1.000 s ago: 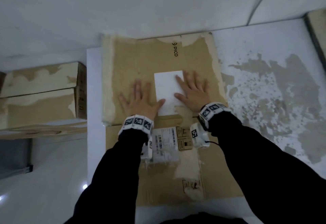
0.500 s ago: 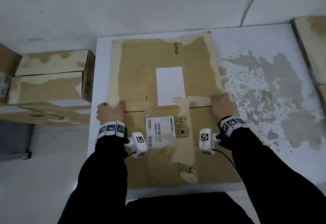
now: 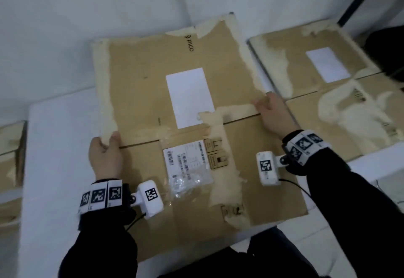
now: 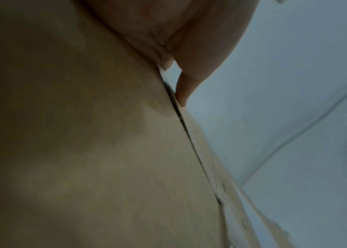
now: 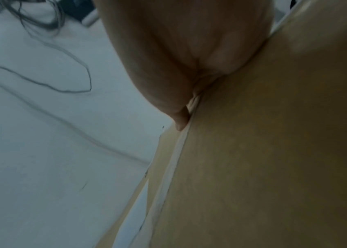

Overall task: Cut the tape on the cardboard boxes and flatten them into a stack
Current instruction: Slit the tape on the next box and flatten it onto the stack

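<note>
Flattened cardboard box [image 3: 140,94]: brown, lying across a white tabletop [image 3: 54,168], its far panel tilted up off the surface toward 12 o'clock. Pale torn tape residue [image 3: 105,85] runs along both side edges and the centre seam. A blank white label [image 3: 189,97] sits on the far panel, a "PICO" print near the 12 o'clock edge, and a barcoded shipping label [image 3: 185,159] with clear plastic on the near panel. Left hand [image 3: 106,155]: grasps the box's edge at 9 o'clock, at the seam, thumb on top and fingers curled under; the left wrist view shows a fingertip [image 4: 182,99] against the cardboard edge. Right hand [image 3: 273,116]: grips the opposite edge at 3 o'clock, likewise at the seam. A second flattened box [image 3: 341,111], also with a white label, lies at 2 o'clock beside the first; more cardboard [image 3: 11,168] at 9 o'clock. Against half a second earlier: both hands keep their grip at the same seam ends, the far panel now stands higher, and the view has swung right, bringing the second box into frame.
</note>
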The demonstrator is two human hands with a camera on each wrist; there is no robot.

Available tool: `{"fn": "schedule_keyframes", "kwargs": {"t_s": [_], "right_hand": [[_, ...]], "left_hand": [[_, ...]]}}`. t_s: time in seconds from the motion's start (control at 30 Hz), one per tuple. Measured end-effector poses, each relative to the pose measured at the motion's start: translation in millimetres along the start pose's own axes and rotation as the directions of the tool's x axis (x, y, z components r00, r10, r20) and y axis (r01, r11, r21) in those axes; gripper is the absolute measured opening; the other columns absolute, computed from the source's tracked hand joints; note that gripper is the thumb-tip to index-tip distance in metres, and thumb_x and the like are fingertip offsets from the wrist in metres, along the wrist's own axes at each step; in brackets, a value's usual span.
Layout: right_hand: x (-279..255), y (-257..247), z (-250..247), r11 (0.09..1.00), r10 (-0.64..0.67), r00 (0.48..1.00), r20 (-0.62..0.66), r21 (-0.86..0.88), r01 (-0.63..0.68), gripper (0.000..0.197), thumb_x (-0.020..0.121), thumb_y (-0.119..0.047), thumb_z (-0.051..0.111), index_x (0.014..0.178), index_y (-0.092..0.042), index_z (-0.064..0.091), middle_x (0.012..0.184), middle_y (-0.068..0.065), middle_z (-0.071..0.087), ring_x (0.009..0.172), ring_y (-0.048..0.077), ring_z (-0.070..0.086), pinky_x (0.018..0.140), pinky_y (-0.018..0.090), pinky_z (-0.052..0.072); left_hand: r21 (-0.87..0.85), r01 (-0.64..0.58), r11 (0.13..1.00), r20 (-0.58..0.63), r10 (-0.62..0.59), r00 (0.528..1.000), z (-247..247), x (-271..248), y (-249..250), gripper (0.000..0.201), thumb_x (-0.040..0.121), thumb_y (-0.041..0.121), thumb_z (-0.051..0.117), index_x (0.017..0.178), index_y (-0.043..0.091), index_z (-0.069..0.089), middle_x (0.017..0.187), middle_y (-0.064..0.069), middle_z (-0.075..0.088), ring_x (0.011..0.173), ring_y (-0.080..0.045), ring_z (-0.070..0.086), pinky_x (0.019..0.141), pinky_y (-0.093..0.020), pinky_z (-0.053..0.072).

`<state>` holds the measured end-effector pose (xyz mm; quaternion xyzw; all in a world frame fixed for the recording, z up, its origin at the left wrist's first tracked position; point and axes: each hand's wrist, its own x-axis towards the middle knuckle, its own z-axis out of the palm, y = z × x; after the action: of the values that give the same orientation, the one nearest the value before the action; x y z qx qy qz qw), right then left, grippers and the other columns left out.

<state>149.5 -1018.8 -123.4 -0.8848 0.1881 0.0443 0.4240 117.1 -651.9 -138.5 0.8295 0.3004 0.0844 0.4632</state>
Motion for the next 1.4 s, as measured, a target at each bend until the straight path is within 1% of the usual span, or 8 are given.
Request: {"fn": "schedule_keyframes", "kwargs": {"t_s": [0.2, 0.33, 0.63, 0.77, 0.87, 1.1, 1.3, 1.4], "right_hand": [[82, 93, -175, 0.999, -0.024, 0.984, -0.175, -0.030, 0.019, 0.047, 0.094, -0.030, 0.055, 0.132, -0.009, 0.037, 0.099, 0.011, 0.051, 0.093, 0.028, 0.052, 0.076, 0.030, 0.035], [146, 146, -258, 0.987, -0.013, 0.975, -0.222, -0.156, -0.023, 0.042, 0.096, -0.025, 0.051, 0.130, -0.002, 0.043, 0.124, 0.025, 0.054, 0.115, 0.040, 0.050, 0.093, 0.042, 0.039], [246, 235, -307, 0.930, 0.034, 0.983, -0.182, -0.356, -0.098, 0.046, 0.094, -0.005, 0.040, 0.140, -0.008, 0.038, 0.139, 0.021, 0.044, 0.126, 0.038, 0.041, 0.102, 0.043, 0.034], [226, 256, -294, 0.884, 0.112, 0.980, -0.162, -0.433, -0.173, 0.063, 0.089, -0.023, 0.052, 0.146, -0.011, 0.029, 0.148, 0.020, 0.024, 0.135, 0.036, 0.024, 0.110, 0.049, 0.026], [197, 255, -275, 0.922, 0.142, 0.984, 0.112, -0.377, -0.090, 0.081, 0.086, -0.049, 0.056, 0.150, -0.021, 0.014, 0.157, 0.015, 0.001, 0.144, 0.036, -0.003, 0.111, 0.061, 0.004], [181, 266, -260, 0.842, 0.275, 0.901, 0.335, -0.536, -0.058, 0.114, 0.071, -0.073, 0.057, 0.146, -0.035, -0.020, 0.148, 0.007, -0.040, 0.135, 0.032, -0.037, 0.103, 0.070, -0.011], [178, 259, -255, 0.844, 0.261, 0.933, 0.247, -0.527, -0.097, 0.105, 0.076, -0.061, 0.064, 0.150, -0.032, -0.005, 0.155, 0.010, -0.025, 0.141, 0.035, -0.024, 0.105, 0.068, -0.006], [164, 249, -238, 0.909, 0.026, 0.994, 0.104, -0.417, 0.019, 0.058, 0.082, -0.042, 0.051, 0.132, -0.012, 0.047, 0.140, 0.025, 0.039, 0.131, 0.041, 0.033, 0.108, 0.052, 0.026]], "left_hand": [[-0.137, 0.081, 0.987, 0.181, -0.056, 0.982, 177, -92, 100, 0.034, 0.099, 0.019, 0.043, 0.125, -0.002, 0.048, 0.127, -0.015, 0.052, 0.113, -0.027, 0.050, 0.089, -0.031, 0.035], [-0.121, 0.234, 0.965, 0.308, -0.188, 0.933, 283, -133, 164, 0.043, 0.100, 0.021, 0.041, 0.138, 0.001, 0.038, 0.142, -0.015, 0.042, 0.127, -0.029, 0.042, 0.098, -0.033, 0.032], [0.017, 0.241, 0.970, 0.281, -0.236, 0.930, 421, -184, 180, 0.044, 0.098, 0.009, 0.041, 0.141, 0.002, 0.030, 0.139, -0.018, 0.043, 0.122, -0.025, 0.046, 0.099, -0.026, 0.030], [0.193, 0.059, 0.979, 0.346, -0.124, 0.930, 446, -203, 189, 0.094, 0.082, 0.026, 0.070, 0.151, 0.014, 0.008, 0.155, -0.016, 0.008, 0.141, -0.028, 0.016, 0.116, -0.039, 0.019], [0.399, -0.082, 0.913, 0.444, -0.114, 0.889, 463, -206, 191, 0.123, 0.061, 0.049, 0.084, 0.150, 0.029, 0.001, 0.155, -0.014, -0.020, 0.145, -0.032, -0.012, 0.118, -0.048, 0.006], [0.542, -0.159, 0.825, 0.401, -0.087, 0.912, 471, -203, 192, 0.119, 0.056, 0.059, 0.081, 0.149, 0.029, 0.012, 0.155, -0.023, -0.006, 0.141, -0.043, 0.007, 0.113, -0.052, 0.023], [0.340, -0.159, 0.927, 0.571, -0.069, 0.818, 397, -201, 186, 0.069, 0.088, 0.038, 0.064, 0.147, 0.020, 0.033, 0.158, -0.011, 0.004, 0.146, -0.028, 0.010, 0.117, -0.035, 0.020], [0.197, -0.126, 0.972, 0.415, 0.033, 0.909, 337, -223, 146, 0.040, 0.092, 0.027, 0.060, 0.129, 0.013, 0.054, 0.138, -0.013, 0.042, 0.125, -0.026, 0.046, 0.102, -0.031, 0.039]]}}
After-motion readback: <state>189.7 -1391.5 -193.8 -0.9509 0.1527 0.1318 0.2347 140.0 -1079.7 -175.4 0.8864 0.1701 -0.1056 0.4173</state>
